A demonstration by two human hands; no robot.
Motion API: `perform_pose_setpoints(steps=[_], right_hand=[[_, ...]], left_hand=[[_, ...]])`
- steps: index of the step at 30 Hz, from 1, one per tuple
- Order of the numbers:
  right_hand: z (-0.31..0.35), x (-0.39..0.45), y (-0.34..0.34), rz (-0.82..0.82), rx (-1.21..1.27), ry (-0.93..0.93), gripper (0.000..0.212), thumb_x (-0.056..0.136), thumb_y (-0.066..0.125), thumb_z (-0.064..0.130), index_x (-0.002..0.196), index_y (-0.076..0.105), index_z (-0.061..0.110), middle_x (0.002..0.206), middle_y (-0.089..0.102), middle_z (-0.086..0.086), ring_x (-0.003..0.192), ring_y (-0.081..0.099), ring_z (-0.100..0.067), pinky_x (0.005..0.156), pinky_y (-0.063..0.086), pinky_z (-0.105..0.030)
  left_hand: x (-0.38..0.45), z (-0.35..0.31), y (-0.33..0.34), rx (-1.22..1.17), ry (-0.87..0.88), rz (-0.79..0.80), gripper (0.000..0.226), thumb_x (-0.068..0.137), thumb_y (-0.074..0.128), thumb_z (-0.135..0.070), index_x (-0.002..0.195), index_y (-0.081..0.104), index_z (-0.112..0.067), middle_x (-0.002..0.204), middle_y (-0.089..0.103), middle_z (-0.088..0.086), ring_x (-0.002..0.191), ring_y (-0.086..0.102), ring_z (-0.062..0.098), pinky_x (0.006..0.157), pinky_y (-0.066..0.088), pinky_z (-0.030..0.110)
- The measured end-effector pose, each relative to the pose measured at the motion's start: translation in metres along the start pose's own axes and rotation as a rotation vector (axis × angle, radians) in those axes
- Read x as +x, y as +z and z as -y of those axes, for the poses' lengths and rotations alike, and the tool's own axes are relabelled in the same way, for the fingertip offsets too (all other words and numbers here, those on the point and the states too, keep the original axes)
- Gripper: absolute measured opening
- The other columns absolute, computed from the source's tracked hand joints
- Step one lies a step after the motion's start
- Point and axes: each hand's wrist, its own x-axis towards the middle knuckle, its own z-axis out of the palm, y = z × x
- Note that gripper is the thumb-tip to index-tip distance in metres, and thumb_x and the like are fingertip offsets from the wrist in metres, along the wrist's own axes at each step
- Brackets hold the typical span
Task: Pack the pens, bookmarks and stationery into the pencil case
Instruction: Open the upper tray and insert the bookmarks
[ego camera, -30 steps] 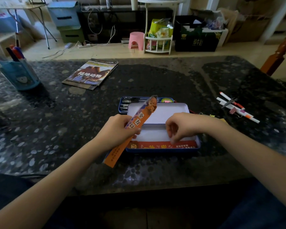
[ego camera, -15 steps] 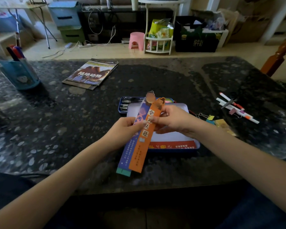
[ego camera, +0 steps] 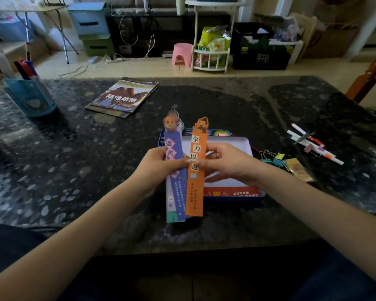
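Note:
Two long bookmarks stand upright side by side above the table's near edge. My left hand [ego camera: 155, 168] pinches the purple bookmark [ego camera: 174, 187] at its middle. My right hand [ego camera: 228, 164] pinches the orange bookmark [ego camera: 196, 187] beside it. Behind them lies the open blue tin pencil case [ego camera: 237, 195]; its white lid is raised toward me and its far tray holds pens. White pens [ego camera: 313, 144] lie on the table at the right. Coloured binder clips [ego camera: 276, 160] and a small gold packet [ego camera: 299, 170] sit between the case and the pens.
A picture book [ego camera: 124, 97] lies on the dark stone table [ego camera: 52, 170] at the back left. A blue pen holder [ego camera: 29, 96] with markers stands at the far left. A wooden chair post [ego camera: 369, 77] rises at the right edge.
My right hand left the case and took the orange bookmark. Both bookmarks now stand upright, fanned apart, with the purple one uncovered on the left.

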Motion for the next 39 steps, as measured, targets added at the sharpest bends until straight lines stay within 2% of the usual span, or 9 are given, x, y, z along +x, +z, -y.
perform_pose_setpoints(steps=[3,7,10,13,17,24,28,34,39], right_hand=[[-0.003,-0.002,0.006,0.105,-0.147,0.015,0.028,0.091,0.063,0.022,0.118,0.054,0.020,0.098,0.075,-0.006,0.087,0.072,-0.018,0.074,0.060,-0.035],[-0.001,-0.003,0.011,0.168,-0.466,-0.075,0.019,0.094,0.059,0.018,0.113,0.056,0.018,0.105,0.070,-0.013,0.092,0.069,-0.026,0.080,0.057,-0.043],[0.001,-0.005,0.009,0.189,-0.567,-0.088,0.020,0.092,0.061,0.024,0.111,0.056,0.024,0.091,0.071,-0.007,0.078,0.069,-0.023,0.072,0.056,-0.034],[0.006,-0.005,-0.002,0.040,-0.487,-0.090,0.018,0.086,0.069,0.026,0.100,0.058,0.031,0.075,0.071,0.001,0.065,0.067,-0.011,0.062,0.052,-0.023],[0.016,-0.003,-0.030,-0.056,-0.576,-0.049,0.009,0.083,0.072,0.026,0.085,0.066,0.033,0.082,0.069,0.008,0.070,0.067,0.000,0.059,0.049,-0.014],[0.010,0.000,-0.048,0.004,-0.752,0.117,0.012,0.086,0.070,0.024,0.083,0.065,0.034,0.087,0.066,0.010,0.081,0.063,-0.006,0.076,0.050,-0.028],[0.003,0.002,-0.041,0.062,-0.826,0.133,0.009,0.087,0.068,0.025,0.088,0.065,0.033,0.087,0.059,0.013,0.079,0.056,-0.001,0.070,0.047,-0.022],[0.007,0.002,-0.038,0.061,-0.776,0.137,0.008,0.089,0.065,0.027,0.088,0.062,0.035,0.089,0.060,0.013,0.082,0.059,-0.003,0.069,0.048,-0.020],[0.012,0.003,-0.040,0.082,-0.754,0.192,0.008,0.090,0.064,0.028,0.089,0.062,0.036,0.097,0.062,0.009,0.092,0.061,-0.010,0.080,0.053,-0.028]], left_hand=[[0.001,0.001,-0.001,-0.025,0.041,-0.050,0.023,0.080,0.070,-0.022,0.099,0.062,-0.011,0.083,0.075,0.001,0.075,0.072,0.018,0.071,0.056,0.036],[-0.003,-0.002,-0.002,-0.008,0.121,-0.081,0.015,0.082,0.069,-0.025,0.083,0.063,-0.011,0.072,0.074,-0.001,0.064,0.071,0.013,0.054,0.052,0.020],[-0.003,-0.004,-0.004,-0.006,0.142,-0.127,0.015,0.082,0.070,-0.021,0.078,0.063,-0.009,0.066,0.072,-0.001,0.060,0.069,0.012,0.051,0.050,0.018],[-0.001,-0.005,-0.007,-0.027,0.119,-0.175,0.013,0.082,0.070,-0.018,0.079,0.064,-0.007,0.061,0.070,-0.004,0.055,0.067,0.008,0.049,0.049,0.016],[0.001,-0.007,-0.014,-0.050,0.078,-0.190,0.013,0.082,0.070,-0.020,0.080,0.062,-0.010,0.059,0.070,-0.004,0.052,0.066,0.009,0.045,0.048,0.018],[0.004,-0.008,-0.023,0.084,-0.063,-0.116,0.019,0.076,0.076,-0.016,0.085,0.065,-0.004,0.069,0.073,0.008,0.058,0.070,0.022,0.049,0.055,0.027],[0.004,-0.008,-0.029,0.181,-0.052,-0.129,0.018,0.076,0.075,-0.015,0.082,0.065,-0.001,0.066,0.073,0.005,0.053,0.069,0.017,0.047,0.053,0.023],[0.004,-0.009,-0.025,0.374,-0.088,-0.032,0.024,0.072,0.079,-0.023,0.085,0.069,-0.006,0.079,0.074,0.009,0.076,0.071,0.028,0.080,0.056,0.049],[0.004,-0.012,-0.026,0.401,-0.087,-0.035,0.025,0.071,0.079,-0.023,0.088,0.067,-0.009,0.077,0.074,0.007,0.070,0.072,0.024,0.074,0.058,0.046]])
